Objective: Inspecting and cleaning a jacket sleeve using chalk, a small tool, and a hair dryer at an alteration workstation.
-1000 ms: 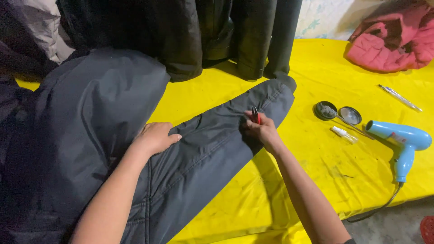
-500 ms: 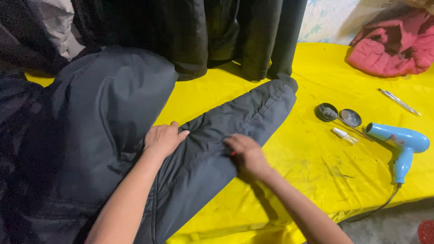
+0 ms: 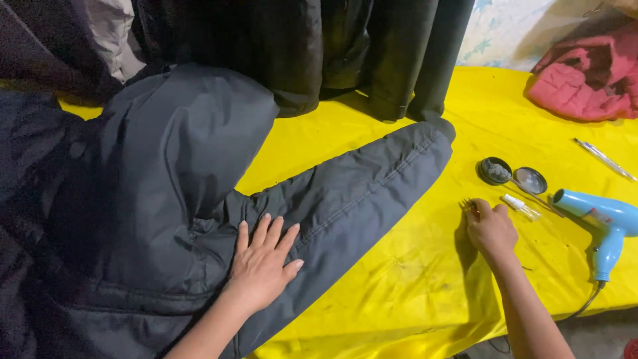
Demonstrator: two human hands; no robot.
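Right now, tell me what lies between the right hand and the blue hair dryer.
In the head view, a small clear vial lies between the right hand and the blue hair dryer, on the yellow cloth.

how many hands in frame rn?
2. Left hand lies flat on the grey jacket's sleeve. Right hand is on the yellow table cover, beside the small clear tube. No other person's hands show.

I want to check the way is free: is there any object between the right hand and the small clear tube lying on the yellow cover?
Nothing visible lies between them. The right hand rests on the yellow cover, with the small clear tube just beyond its fingers; only bare cover separates them.
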